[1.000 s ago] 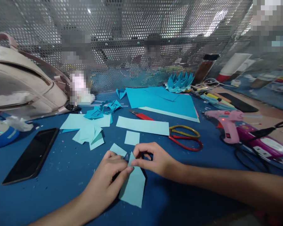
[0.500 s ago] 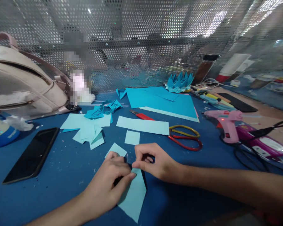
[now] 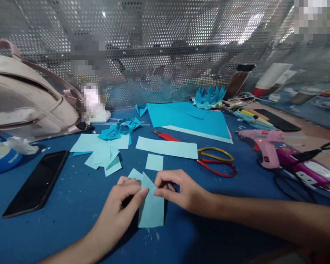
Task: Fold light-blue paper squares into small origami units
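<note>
Pinching a light blue paper piece (image 3: 151,207) from both sides, left hand (image 3: 121,205) at its left edge, right hand (image 3: 178,189) at the top right corner; fingers of both curled onto it, top end folded to a point. Paper lies flat on the blue tabletop (image 3: 71,205), low centre of view, right in front of the person. Just beyond the hands: small light blue square (image 3: 154,162), another scrap (image 3: 134,173) partly behind the left fingers. Left of that, black phone (image 3: 37,182) face up. Further back, heap of cut light blue pieces (image 3: 103,154), long light blue strip (image 3: 167,147), red-and-yellow scissors (image 3: 217,163) touching the strip's right end. Red-handled cutter (image 3: 165,135), probably a knife, blade hard to see. Right side: pink glue gun (image 3: 265,145) with black cord. Behind: big blue sheets (image 3: 189,119), folded blue paper crown shape (image 3: 209,96), pens (image 3: 249,115). Far left: beige bag (image 3: 24,99) against the perforated metal screen (image 3: 165,44).
</note>
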Demonstrator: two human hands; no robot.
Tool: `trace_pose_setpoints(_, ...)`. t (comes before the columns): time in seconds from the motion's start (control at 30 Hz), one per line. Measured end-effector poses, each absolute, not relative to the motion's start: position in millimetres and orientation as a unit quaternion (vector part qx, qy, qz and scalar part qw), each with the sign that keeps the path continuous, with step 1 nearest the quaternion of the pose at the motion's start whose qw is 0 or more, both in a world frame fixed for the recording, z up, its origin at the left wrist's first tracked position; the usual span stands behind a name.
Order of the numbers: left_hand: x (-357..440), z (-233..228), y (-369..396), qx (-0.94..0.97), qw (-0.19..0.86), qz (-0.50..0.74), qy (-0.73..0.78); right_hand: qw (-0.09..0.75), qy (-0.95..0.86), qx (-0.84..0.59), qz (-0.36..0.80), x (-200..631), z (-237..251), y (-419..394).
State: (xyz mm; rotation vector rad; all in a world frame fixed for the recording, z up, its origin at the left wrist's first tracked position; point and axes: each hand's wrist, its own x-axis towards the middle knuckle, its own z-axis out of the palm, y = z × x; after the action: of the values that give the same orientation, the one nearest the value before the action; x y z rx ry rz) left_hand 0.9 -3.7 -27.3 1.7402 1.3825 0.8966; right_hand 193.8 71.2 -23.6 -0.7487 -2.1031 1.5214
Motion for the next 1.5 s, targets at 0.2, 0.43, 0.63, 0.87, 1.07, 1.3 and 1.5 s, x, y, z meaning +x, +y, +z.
trace_pose_setpoints(0.2, 2, -24, -3, 0.720, 0.344, 0.288, 0.529, 0.233, -0.765, -0.289, 0.526, 196, -20, 79)
trace_pose_setpoints(0.43, 0, -26, -3, 0.721, 0.294, 0.297, 0.553, 0.233, -0.791, -0.272, 0.496, 197, -22, 77)
trace_pose_setpoints(0.63, -4, -26, -1, 0.709, 0.290, 0.266, 0.585, 0.185, -0.848, -0.240, 0.435, 200, -21, 81)
trace_pose_setpoints(0.87, -6, -23, 2, 0.743, 0.263, 0.217, 0.575, 0.162, -0.927, -0.160, 0.300, 206, -24, 93)
trace_pose_setpoints(1.07, -7, -19, 2, 0.772, 0.211, 0.209, 0.562, 0.164, -0.941, -0.147, 0.258, 207, -24, 93)
trace_pose_setpoints(1.3, -14, -21, -5, 0.811, 0.136, 0.241, 0.516, 0.157, -0.975, -0.071, 0.141, 207, -22, 96)
trace_pose_setpoints(1.5, -18, -29, -7, 0.849, 0.039, 0.244, 0.467, 0.126, -0.990, -0.044, 0.053, 209, -15, 97)
